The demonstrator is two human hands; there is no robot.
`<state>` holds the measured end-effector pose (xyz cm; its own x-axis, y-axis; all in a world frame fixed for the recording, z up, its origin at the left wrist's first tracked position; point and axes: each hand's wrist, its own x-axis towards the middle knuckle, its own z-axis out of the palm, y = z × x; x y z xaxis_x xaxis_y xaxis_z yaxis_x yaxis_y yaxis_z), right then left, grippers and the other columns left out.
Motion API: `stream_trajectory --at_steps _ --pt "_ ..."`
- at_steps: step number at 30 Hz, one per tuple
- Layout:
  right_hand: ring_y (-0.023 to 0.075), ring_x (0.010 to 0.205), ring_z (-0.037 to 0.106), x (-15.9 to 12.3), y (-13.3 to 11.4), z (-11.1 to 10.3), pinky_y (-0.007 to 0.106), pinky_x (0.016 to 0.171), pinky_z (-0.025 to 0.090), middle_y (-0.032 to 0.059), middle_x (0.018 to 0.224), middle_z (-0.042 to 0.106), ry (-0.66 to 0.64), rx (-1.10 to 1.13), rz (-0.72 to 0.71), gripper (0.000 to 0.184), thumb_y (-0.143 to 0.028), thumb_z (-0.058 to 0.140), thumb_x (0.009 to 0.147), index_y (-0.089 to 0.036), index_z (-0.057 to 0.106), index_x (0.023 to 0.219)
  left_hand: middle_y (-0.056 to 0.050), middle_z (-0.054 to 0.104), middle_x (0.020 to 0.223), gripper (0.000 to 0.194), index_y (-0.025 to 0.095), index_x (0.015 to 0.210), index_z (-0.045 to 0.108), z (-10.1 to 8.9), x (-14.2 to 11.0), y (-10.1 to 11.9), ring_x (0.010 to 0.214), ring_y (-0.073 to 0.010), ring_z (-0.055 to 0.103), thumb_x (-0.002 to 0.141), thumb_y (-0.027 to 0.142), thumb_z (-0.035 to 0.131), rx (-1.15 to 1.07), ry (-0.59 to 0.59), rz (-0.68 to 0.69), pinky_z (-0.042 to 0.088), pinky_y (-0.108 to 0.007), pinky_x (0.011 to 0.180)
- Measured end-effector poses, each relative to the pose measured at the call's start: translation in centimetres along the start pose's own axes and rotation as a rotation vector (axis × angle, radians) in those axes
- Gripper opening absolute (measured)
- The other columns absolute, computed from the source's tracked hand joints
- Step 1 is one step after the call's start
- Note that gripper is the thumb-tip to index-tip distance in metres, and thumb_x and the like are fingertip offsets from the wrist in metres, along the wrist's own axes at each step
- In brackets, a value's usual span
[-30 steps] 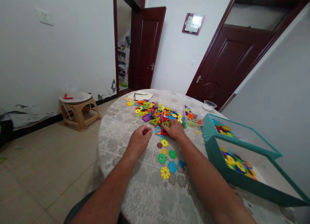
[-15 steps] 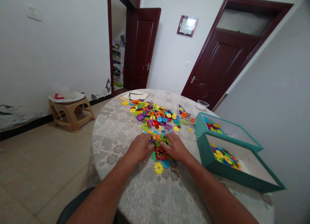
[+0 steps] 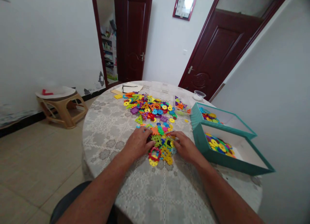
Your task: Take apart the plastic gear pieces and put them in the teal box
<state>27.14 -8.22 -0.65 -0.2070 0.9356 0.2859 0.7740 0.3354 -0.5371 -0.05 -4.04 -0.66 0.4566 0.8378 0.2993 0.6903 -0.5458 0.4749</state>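
A small heap of colourful plastic building pieces lies on the lace-patterned tablecloth (image 3: 101,146) before me. My left hand (image 3: 139,141) rests at the heap's left side, thumb and fingers apart, touching a green square piece (image 3: 157,140). On the opposite side my right hand (image 3: 185,144) has its fingers spread against the pieces' edge. Neither hand lifts anything. Nearest me in the heap are a red frame-shaped piece (image 3: 154,154) and a yellow-brown square piece (image 3: 166,153). My fingers hide some pieces. Just beyond is a larger pile of mixed pieces (image 3: 147,107).
Two teal boxes (image 3: 238,165) holding more pieces stand at the right. Behind them are a clear tray (image 3: 181,104) with pieces and a clear bowl (image 3: 200,94). Glasses (image 3: 128,87) lie on paper at the far left. A tan stool (image 3: 64,109) stands on the floor.
My hands have moved apart, and the pieces between them have shifted, with the yellow disc now partly under the red frame. The whole view has tilted downward slightly.
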Motion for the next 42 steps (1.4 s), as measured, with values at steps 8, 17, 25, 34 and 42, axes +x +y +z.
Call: stream_trajectory --at_steps 8,17,25,34,42 --pt "0.0258 0.103 0.07 -1.0 -0.8 -3.2 0.041 0.096 0.055 0.0102 0.112 0.074 -0.16 -0.147 0.147 0.028 -0.02 0.054 0.091 -0.022 0.07 0.114 -0.013 0.064 0.126 0.033 0.025 0.124 0.069 0.8 0.9 -0.1 0.114 -0.0297 0.059 0.092 0.023 0.059 0.043 0.015 0.007 0.046 -0.044 0.105" --pt "0.0287 0.127 0.057 -1.1 0.5 1.4 0.047 0.114 0.043 0.013 0.132 0.065 0.077 -0.197 -0.02 0.032 -0.031 0.058 0.097 -0.021 0.065 0.127 -0.01 0.066 0.114 0.027 0.023 0.112 0.066 0.8 0.8 -0.1 0.112 -0.0271 0.061 0.088 0.016 0.054 -0.034 0.074 -0.032 0.048 -0.039 0.1" --pt "0.0279 0.122 0.06 -0.6 0.2 1.7 0.048 0.111 0.048 0.0117 0.124 0.065 0.206 -0.068 -0.075 0.026 -0.022 0.06 0.091 -0.024 0.064 0.116 -0.001 0.068 0.077 0.007 0.026 0.087 0.067 -0.8 1.1 0.9 0.074 -0.0205 0.062 0.082 0.025 0.063 -0.472 0.147 -0.223 0.049 -0.033 0.075" --pt "0.0271 0.141 0.051 -1.6 -3.1 1.6 0.052 0.12 0.042 0.0109 0.146 0.056 0.205 0.088 -0.321 0.059 -0.015 0.058 0.091 -0.031 0.048 0.147 0.0 0.066 0.077 0.022 0.021 0.088 0.067 -1.0 0.9 2.2 0.063 -0.0154 0.061 0.084 0.043 0.066 -0.814 -0.072 -0.267 0.051 -0.027 0.058" --pt "0.0272 0.134 0.057 -1.9 -3.2 2.6 0.047 0.112 0.049 0.0128 0.142 0.058 0.066 0.137 -0.33 0.028 -0.02 0.065 0.091 -0.027 0.063 0.118 -0.003 0.069 0.084 0.026 0.019 0.09 0.069 -0.6 0.5 3.3 0.073 -0.0172 0.066 0.079 0.042 0.073 -1.009 -0.152 -0.301 0.057 -0.031 0.067"
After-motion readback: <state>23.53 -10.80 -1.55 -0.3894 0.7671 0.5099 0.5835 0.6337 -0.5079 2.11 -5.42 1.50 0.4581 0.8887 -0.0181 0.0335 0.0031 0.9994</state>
